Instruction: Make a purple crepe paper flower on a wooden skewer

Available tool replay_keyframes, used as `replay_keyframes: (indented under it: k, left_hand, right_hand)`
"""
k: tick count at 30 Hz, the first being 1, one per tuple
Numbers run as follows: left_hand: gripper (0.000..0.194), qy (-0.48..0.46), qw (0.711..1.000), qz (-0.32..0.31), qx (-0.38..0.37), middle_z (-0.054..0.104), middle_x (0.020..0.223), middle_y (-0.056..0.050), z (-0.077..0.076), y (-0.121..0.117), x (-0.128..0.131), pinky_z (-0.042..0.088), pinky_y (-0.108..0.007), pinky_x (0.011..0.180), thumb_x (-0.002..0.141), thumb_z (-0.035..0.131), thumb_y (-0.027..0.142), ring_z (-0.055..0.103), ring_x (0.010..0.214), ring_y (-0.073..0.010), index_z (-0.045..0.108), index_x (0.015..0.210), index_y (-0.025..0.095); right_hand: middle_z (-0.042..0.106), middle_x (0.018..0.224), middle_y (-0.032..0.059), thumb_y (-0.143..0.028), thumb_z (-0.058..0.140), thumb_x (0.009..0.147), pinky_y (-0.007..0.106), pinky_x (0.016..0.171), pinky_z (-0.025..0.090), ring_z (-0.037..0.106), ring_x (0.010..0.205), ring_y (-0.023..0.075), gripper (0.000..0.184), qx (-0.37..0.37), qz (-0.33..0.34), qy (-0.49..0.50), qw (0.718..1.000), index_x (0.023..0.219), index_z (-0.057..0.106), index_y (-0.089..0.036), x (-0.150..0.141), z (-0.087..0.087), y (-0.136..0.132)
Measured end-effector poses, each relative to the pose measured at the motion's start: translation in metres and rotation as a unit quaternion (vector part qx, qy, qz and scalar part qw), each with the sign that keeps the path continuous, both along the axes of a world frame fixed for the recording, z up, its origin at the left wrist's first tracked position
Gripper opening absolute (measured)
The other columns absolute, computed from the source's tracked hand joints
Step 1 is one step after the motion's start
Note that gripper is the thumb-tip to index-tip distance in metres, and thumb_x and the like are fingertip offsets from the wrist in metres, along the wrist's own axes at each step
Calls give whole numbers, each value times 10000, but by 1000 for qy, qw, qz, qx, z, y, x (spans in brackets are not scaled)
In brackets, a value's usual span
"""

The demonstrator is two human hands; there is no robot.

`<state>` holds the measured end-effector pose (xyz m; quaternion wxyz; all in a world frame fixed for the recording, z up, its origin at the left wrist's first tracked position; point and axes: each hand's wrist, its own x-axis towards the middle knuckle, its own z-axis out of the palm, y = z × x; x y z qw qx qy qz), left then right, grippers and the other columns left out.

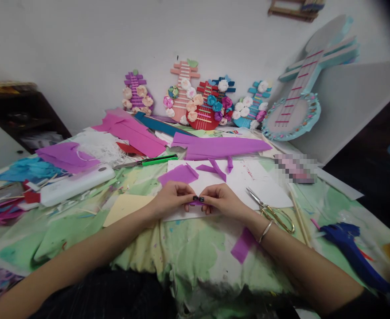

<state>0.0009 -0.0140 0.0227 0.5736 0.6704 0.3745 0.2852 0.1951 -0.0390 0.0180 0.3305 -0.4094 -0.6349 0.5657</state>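
My left hand and my right hand meet at the middle of the table, thumbs side by side. Both pinch a small piece of purple crepe paper, mostly covered by the fingers. Beneath them lies a white sheet. Just beyond my left hand is a flat purple paper piece, and several narrow purple strips rest farther back. Gold-handled scissors lie to the right of my right hand. A purple scrap sits on the cloth near my right forearm.
Paper-flower-decorated instrument shapes lean on the back wall, with a larger pale-blue one at right. A blue glue gun lies front right. A green cutter knife, pink paper and a white bar-shaped object occupy the left.
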Motion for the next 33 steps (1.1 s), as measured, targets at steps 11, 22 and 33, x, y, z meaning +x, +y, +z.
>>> replay_keyframes:
  k: [11,22,33]
  left_hand:
    - [94,7,998,53,16,632,556,-7,-2,8,-4,450,-177,485,735,612,174,567,474,-84,650,783,103]
    - [153,31,980,158,118,621,538,-14,1,14,-11,424,-197,456,659,694,260,553,459,-108,655,703,118]
    - [270,294,830,122,458,665,970,-117,-10,35,-30,434,-386,840,713,612,268,575,924,-260,670,943,140]
  right_hand:
    - [610,587,3,-310,597,760,209,491,425,528,489,89,178,51,-33,-49,997,754,614,-133,21,-2,14]
    - [624,577,6,-216,510,754,232,490,423,525,460,104,126,146,-107,-140,974,745,624,-165,35,-3,20]
    - [664,651,45,-175,472,702,307,628,467,643,641,189,259,134,-422,-156,883,915,619,-164,79,5,33]
